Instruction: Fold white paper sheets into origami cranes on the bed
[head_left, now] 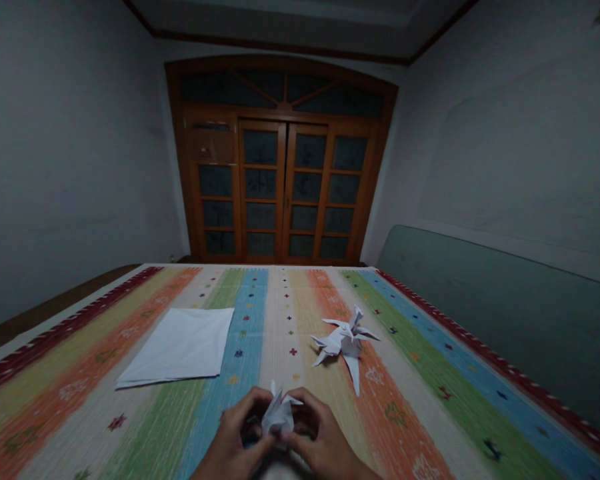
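Note:
Between my two hands, close to the near edge of the view, is a small white folded-paper figure [279,415] with pointed tips sticking up. My left hand [247,427] grips its left side, thumb and fingers closed on the paper. From the right, my right hand [314,427] pinches the same figure, its thumb meeting the left thumb at the bottom. The figure's lower part is partly hidden by the thumbs. Beyond my right hand lie white origami cranes [343,343], bunched together with wings and points overlapping; how many I cannot tell.
A stack of white paper sheets [185,345] lies to the left. Everything rests on a striped tablecloth [280,320]. A greenish bench back or panel [480,293] runs along the right side. Wooden doors with glass panes [285,187] stand beyond the table.

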Demonstrator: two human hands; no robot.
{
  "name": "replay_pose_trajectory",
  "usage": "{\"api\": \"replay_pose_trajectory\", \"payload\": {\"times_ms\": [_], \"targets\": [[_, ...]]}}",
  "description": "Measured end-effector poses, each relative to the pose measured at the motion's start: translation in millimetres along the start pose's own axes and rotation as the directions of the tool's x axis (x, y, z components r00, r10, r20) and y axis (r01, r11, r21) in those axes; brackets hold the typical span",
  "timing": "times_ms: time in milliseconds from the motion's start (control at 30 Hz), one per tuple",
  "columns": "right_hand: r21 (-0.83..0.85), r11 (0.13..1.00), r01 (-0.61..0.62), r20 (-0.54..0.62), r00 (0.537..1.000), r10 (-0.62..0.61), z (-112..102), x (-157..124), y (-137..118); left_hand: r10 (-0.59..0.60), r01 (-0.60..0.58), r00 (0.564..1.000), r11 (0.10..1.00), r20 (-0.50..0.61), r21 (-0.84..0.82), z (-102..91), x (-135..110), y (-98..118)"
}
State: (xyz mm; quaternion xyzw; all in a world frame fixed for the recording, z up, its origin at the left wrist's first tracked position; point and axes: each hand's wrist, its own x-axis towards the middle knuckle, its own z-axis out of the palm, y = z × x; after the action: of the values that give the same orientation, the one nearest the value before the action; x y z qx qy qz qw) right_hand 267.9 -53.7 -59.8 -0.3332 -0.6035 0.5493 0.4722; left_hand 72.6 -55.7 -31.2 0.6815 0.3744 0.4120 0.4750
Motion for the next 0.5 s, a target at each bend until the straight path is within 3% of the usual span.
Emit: {"api": "replay_pose_trajectory", "payload": {"times_ms": [300, 500], "targets": [[-0.105, 0.994, 0.002, -0.018, 1.000, -0.004, 0, -4, -10, 0.008, -0.001, 0.998, 0.994, 0.060, -0.107, -3.0, -6, -17], [-0.251, 0.968, -0.015, -0.037, 0.999, 0.006, -4, -9, -1, 0.053, -0.051, 0.998, 0.995, 0.018, -0.081, -16.3, -4, -6]]}}
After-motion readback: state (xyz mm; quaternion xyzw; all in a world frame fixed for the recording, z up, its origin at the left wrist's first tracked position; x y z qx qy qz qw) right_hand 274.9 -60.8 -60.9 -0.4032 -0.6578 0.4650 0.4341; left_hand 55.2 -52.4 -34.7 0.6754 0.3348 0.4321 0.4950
